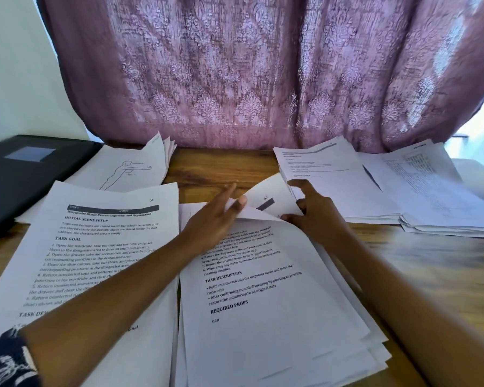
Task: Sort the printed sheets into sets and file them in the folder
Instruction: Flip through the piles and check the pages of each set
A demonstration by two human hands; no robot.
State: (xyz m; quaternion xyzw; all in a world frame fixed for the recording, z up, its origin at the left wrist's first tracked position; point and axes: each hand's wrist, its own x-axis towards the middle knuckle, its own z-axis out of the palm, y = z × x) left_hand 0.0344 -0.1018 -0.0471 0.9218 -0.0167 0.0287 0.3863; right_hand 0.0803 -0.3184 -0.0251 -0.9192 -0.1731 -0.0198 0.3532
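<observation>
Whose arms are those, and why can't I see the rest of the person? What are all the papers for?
There is no machine here, just a person sorting papers. The camera sits on their head and looks down, so you only see their arms. The left hand and the right hand both hold the far end of the top sheet, bending it up off the middle pile. More printed sheets lie on the wooden table: the left pile, the pile with a drawn figure behind it, and the right piles farther back. The black folder, where the sheets will go, lies shut at the far left. A purple curtain hangs behind the table.
</observation>
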